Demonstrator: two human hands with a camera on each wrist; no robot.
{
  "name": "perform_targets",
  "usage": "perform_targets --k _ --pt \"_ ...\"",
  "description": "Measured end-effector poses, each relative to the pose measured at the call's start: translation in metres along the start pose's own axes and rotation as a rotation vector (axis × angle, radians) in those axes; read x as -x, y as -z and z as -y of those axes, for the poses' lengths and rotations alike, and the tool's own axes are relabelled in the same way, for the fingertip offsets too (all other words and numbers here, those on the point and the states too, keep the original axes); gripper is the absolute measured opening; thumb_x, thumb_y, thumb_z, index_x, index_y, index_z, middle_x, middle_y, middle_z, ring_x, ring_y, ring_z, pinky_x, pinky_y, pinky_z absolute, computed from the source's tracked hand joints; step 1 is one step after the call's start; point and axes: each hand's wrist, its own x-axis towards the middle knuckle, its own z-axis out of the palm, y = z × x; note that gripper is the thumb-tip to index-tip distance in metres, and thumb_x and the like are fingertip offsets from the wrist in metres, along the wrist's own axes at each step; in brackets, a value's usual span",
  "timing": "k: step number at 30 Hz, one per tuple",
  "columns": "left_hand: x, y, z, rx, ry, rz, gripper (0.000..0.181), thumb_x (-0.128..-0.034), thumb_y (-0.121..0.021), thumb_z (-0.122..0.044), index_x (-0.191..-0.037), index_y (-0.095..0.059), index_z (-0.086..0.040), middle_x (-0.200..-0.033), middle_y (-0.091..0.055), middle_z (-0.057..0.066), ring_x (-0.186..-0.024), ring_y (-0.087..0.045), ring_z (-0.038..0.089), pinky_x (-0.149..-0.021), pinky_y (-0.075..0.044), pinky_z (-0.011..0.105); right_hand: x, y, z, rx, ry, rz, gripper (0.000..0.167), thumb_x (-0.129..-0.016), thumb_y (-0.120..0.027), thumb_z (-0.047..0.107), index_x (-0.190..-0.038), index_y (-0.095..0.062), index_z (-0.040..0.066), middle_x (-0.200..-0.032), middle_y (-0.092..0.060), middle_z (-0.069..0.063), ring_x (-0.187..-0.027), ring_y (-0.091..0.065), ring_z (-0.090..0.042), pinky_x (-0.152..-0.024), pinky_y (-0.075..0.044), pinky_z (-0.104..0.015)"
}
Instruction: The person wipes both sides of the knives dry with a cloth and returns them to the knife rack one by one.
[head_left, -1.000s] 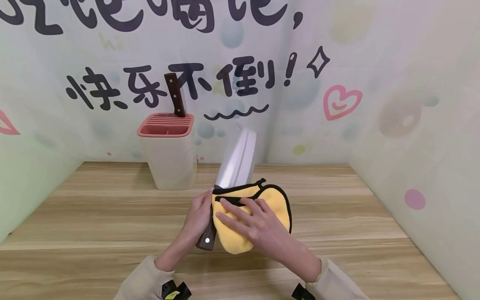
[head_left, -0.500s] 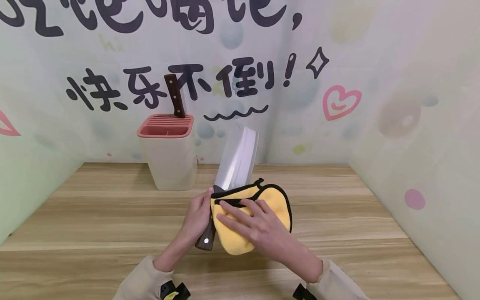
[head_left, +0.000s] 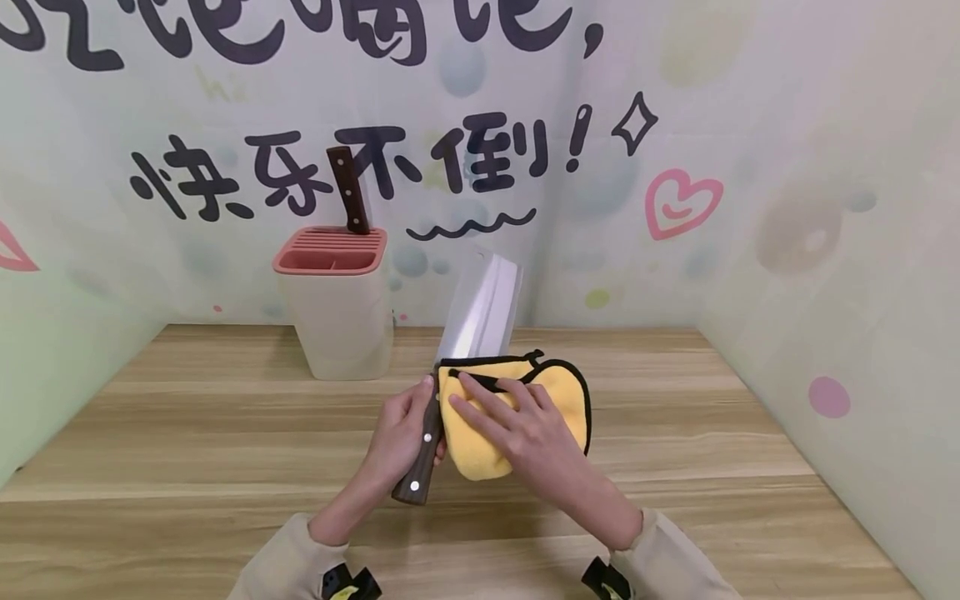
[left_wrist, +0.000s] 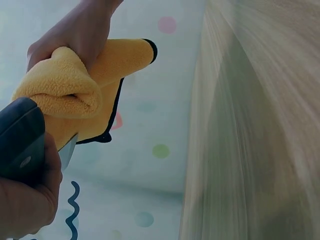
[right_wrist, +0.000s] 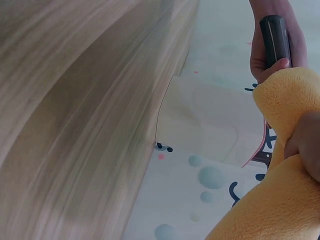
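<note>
My left hand (head_left: 396, 429) grips a cleaver by its dark wooden handle (head_left: 417, 467), holding it tilted above the table. Its broad, shiny blade (head_left: 483, 308) points up and away from me. A yellow towel (head_left: 480, 458) with black edging covers the lower part of the blade, near the handle. My right hand (head_left: 528, 429) holds this towel with fingers spread over its front. In the left wrist view the towel (left_wrist: 62, 87) is bunched into a thick fold under the right hand (left_wrist: 80, 30). The right wrist view shows the cleaver's handle (right_wrist: 275, 40) in the left hand.
At the back left of the wooden table (head_left: 225, 417) stands a white knife block (head_left: 341, 329) with a pink slotted top (head_left: 330, 237). Another knife's brown handle (head_left: 348, 192) sticks up from it. A printed cloth wall (head_left: 600, 275) closes off the back and sides.
My right hand and the towel have shifted up and slightly right, from the handle towards the blade. More of the cleaver's handle now shows. The left hand has barely moved.
</note>
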Motion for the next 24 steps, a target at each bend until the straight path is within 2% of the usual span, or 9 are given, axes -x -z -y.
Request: perform_targets --k 8,14,20,24 --pt "-0.0011 -0.0022 0.0009 0.032 -0.017 0.021 0.046 -0.0961 -0.035 -0.036 -0.082 -0.050 0.006 -0.052 -0.049 0.011 -0.038 -0.046 0.015 -0.035 -0.043 0.025 -0.0005 -0.0005 -0.0015 0.014 -0.074 0.004 0.072 -0.059 -0.074 -0.002 -0.125 -0.051 0.015 -0.130 -0.048 -0.002 -0.095 -0.050 -0.026 -0.067 -0.041 -0.034" --pt "-0.0013 -0.0016 0.0017 0.006 0.012 0.030 0.052 -0.0951 -0.035 -0.040 -0.079 -0.050 0.006 -0.054 -0.049 0.011 -0.038 -0.046 0.015 -0.036 -0.043 0.026 -0.0017 -0.0005 -0.0008 0.017 -0.077 0.000 0.069 -0.060 -0.073 -0.003 -0.124 -0.052 0.014 -0.129 -0.050 -0.003 -0.095 -0.050 -0.027 -0.068 -0.041 -0.034" --pt "-0.0025 -0.0003 0.0010 -0.028 0.052 0.062 0.053 -0.0953 -0.030 -0.044 -0.090 -0.051 0.004 -0.056 -0.049 0.009 -0.040 -0.046 0.014 -0.038 -0.044 0.024 -0.0039 -0.0014 0.0006 0.019 -0.063 -0.002 0.067 -0.061 -0.073 -0.003 -0.123 -0.053 0.014 -0.127 -0.051 -0.002 -0.096 -0.050 -0.027 -0.068 -0.041 -0.034" --pt "-0.0028 0.0000 0.0004 -0.017 0.074 0.067 0.052 -0.0962 -0.028 -0.042 -0.097 -0.051 0.004 -0.056 -0.049 0.007 -0.041 -0.046 0.014 -0.039 -0.044 0.023 -0.0049 -0.0025 0.0015 0.018 -0.052 -0.002 0.065 -0.064 -0.071 -0.003 -0.123 -0.053 0.015 -0.128 -0.050 -0.002 -0.096 -0.050 -0.026 -0.067 -0.041 -0.034"
